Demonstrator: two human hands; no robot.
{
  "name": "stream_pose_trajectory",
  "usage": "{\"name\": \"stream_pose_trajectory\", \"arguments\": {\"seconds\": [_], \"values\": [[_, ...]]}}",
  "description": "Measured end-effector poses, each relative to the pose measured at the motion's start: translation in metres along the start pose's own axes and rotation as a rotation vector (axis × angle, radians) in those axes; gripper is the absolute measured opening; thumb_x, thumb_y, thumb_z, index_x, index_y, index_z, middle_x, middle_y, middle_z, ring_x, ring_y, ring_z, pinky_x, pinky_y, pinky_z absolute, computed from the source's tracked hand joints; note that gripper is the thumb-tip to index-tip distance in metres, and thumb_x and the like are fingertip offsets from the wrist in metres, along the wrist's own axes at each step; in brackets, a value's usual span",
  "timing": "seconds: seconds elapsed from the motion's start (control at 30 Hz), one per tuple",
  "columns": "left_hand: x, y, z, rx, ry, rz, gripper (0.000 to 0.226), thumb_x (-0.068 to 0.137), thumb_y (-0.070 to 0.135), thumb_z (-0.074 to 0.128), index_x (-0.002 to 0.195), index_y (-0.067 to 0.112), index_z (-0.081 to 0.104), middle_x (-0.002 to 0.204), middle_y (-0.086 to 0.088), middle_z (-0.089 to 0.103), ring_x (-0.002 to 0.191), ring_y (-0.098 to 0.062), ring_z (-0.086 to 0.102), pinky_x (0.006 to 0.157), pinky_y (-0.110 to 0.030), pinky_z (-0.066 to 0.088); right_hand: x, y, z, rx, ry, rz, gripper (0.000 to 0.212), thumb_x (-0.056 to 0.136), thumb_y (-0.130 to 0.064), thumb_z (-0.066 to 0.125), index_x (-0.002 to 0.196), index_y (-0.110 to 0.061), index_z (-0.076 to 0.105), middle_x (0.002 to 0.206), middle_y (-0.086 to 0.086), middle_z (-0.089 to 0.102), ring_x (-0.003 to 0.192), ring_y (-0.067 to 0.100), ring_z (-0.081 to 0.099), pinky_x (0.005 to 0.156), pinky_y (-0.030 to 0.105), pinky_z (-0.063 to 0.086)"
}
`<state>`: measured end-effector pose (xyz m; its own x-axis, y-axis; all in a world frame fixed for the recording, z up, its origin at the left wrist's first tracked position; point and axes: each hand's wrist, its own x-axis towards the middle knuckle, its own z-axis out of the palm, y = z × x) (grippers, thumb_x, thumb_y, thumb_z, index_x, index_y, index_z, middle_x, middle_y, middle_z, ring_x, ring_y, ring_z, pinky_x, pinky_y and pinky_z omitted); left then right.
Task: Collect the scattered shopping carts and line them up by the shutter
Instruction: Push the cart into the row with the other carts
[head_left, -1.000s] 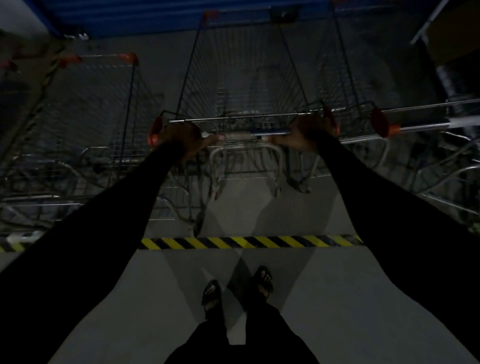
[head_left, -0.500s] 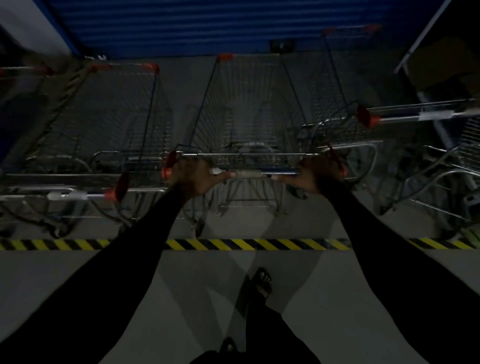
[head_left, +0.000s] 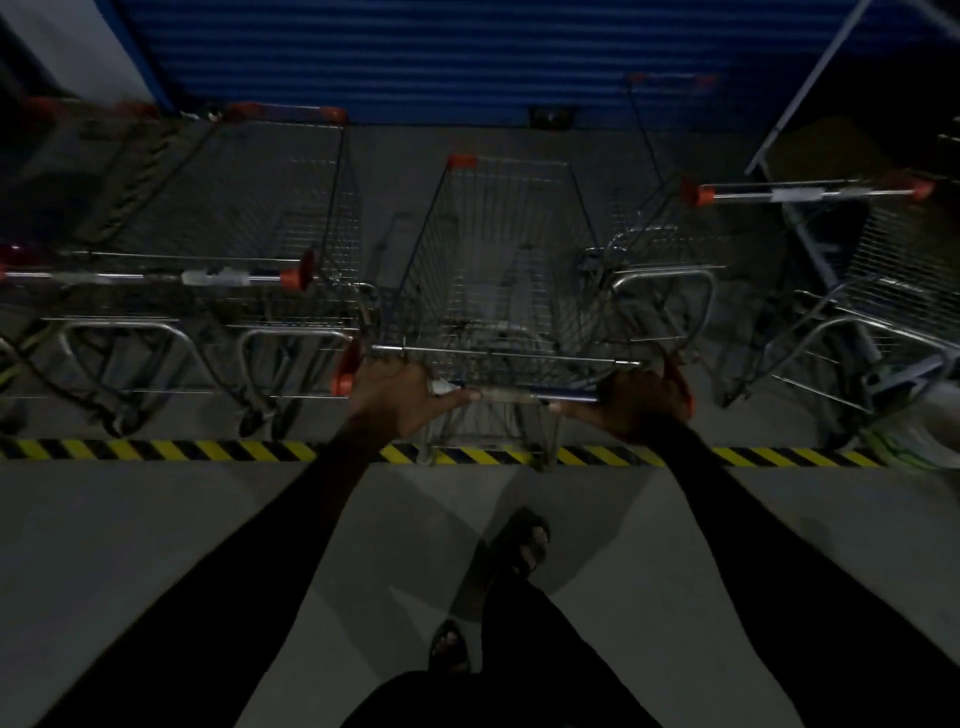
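Observation:
A wire shopping cart (head_left: 498, 270) with orange corner caps stands straight ahead, its nose pointing at the blue shutter (head_left: 441, 57). My left hand (head_left: 395, 395) grips the left end of its handle bar (head_left: 514, 397), and my right hand (head_left: 639, 405) grips the right end. Left of it stands another cart (head_left: 234, 208) with its handle (head_left: 156, 277) across the view. On the right, a further cart (head_left: 670, 249) sits close beside mine, its handle (head_left: 805, 193) raised higher in the view.
A yellow-and-black striped strip (head_left: 208, 451) crosses the grey floor under my cart's rear wheels. More cart frames (head_left: 883, 332) crowd the far right, with a slanted metal post (head_left: 810, 83) above. My sandalled feet (head_left: 519, 545) are behind the strip. The scene is dim.
The cart has rolled back from the shutter toward the striped strip while my hands stay on its handle. I have stepped backward, and the neighbouring carts now sit further ahead of me.

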<state>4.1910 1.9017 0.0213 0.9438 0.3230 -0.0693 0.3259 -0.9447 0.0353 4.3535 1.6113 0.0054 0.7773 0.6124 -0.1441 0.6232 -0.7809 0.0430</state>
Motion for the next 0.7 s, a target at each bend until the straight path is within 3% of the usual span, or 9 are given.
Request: {"name": "stream_pose_trajectory", "arguments": {"seconds": [0.07,0.13,0.23,0.37,0.5,0.6,0.7], "values": [[-0.029,0.007,-0.003,0.008,0.019,0.017,0.08,0.08,0.1,0.039,0.051,0.025,0.043,0.073,-0.009,0.073,0.083,-0.026,0.074,0.09,-0.041,0.053,-0.027,-0.007,0.005,-0.012,0.027,0.012,0.098,0.07,-0.108,0.022,0.054,-0.017,0.056,0.065,0.003,0.066,0.073,0.019,0.068,0.082,0.032,0.058],[-0.055,0.012,-0.001,-0.021,0.011,0.013,0.076,0.082,0.096,0.045,0.051,0.028,0.038,0.076,-0.009,0.074,0.085,-0.027,0.074,0.088,-0.041,0.051,-0.051,-0.01,0.013,0.002,0.052,0.044,0.094,0.066,-0.111,0.026,0.053,-0.021,0.051,0.073,0.002,0.07,0.083,0.022,0.07,0.098,0.039,0.052],[-0.083,0.014,0.005,0.024,-0.002,-0.012,0.087,0.075,0.105,0.032,0.056,0.022,0.049,0.07,-0.007,0.069,0.082,-0.025,0.074,0.069,-0.033,0.045,-0.081,-0.012,0.02,0.017,0.058,0.085,0.102,0.058,-0.116,0.014,0.058,-0.023,0.056,0.088,0.002,0.074,0.099,0.025,0.07,0.11,0.048,0.047],[-0.115,0.027,0.012,0.073,-0.016,-0.062,0.09,0.076,0.104,0.034,0.076,0.022,0.072,0.092,-0.009,0.079,0.097,-0.026,0.075,0.084,-0.034,0.051,-0.115,-0.016,0.018,0.015,0.07,0.049,0.101,0.049,-0.115,-0.002,0.052,-0.026,0.044,0.084,-0.002,0.075,0.101,0.022,0.072,0.123,0.053,0.024],[-0.141,0.04,0.014,0.063,-0.006,-0.109,0.096,0.07,0.105,0.031,0.084,0.022,0.076,0.097,-0.009,0.079,0.102,-0.028,0.074,0.086,-0.034,0.053,-0.146,-0.015,0.006,0.063,0.054,0.029,0.092,0.063,-0.11,0.027,0.053,-0.023,0.053,0.072,-0.004,0.07,0.091,0.018,0.073,0.104,0.042,0.045],[-0.161,0.052,0.013,0.054,0.002,-0.112,0.088,0.074,0.103,0.039,0.096,0.028,0.079,0.106,-0.008,0.08,0.108,-0.029,0.074,0.087,-0.034,0.055,-0.164,-0.013,0.003,0.075,0.023,0.002,0.085,0.068,-0.107,0.034,0.054,-0.024,0.051,0.066,-0.006,0.064,0.085,0.016,0.071,0.093,0.035,0.05],[-0.181,0.062,0.014,0.002,0.022,-0.136,0.077,0.074,0.101,0.046,0.079,0.03,0.074,0.101,-0.009,0.08,0.105,-0.029,0.075,0.082,-0.034,0.052,-0.178,-0.009,0.01,0.111,0.0,-0.021,0.086,0.067,-0.108,0.033,0.054,-0.025,0.048,0.062,-0.006,0.056,0.079,0.02,0.069,0.091,0.037,0.051]]}}
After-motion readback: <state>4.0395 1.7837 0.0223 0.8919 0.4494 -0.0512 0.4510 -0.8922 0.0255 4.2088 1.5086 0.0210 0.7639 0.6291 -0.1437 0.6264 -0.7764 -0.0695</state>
